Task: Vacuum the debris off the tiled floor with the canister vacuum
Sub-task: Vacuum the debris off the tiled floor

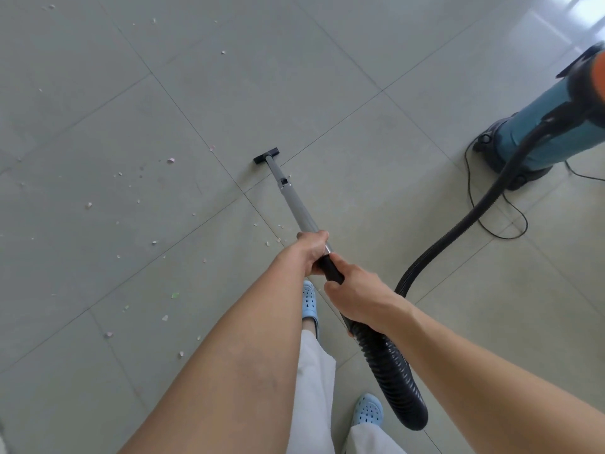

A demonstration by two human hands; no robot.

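While I watch through the head camera, both hands hold the vacuum wand [296, 204], one just behind the other. My left hand [311, 253] is wrapped around the metal tube where it meets the black grip, fingers curled tight about it. My right hand [355, 294] sits just behind, closed around the black grip [330, 268] at the point where the ribbed hose [386, 365] joins on. The wand slants away from the hands and down to the floor, ending in a small black nozzle [266, 155] that rests flat on the tiled floor [343, 54] well ahead of the left hand.

Pale pink and white debris [171, 160] lies scattered mostly to the left of the hands and the wand, with one greenish scrap [175, 295] beside my left forearm and a few crumbs just ahead of the left hand. Off to the right of the right hand stands the canister vacuum [537, 136], teal-bodied on a dark wheeled base, its top blurred at the edge of view. The hose loops from under my right forearm, out across the floor and up to the canister. A thin black power cord [501, 221] curls on the tiles near the base. Below the hands I see light trousers [314, 371] and pale blue clogs [368, 409].
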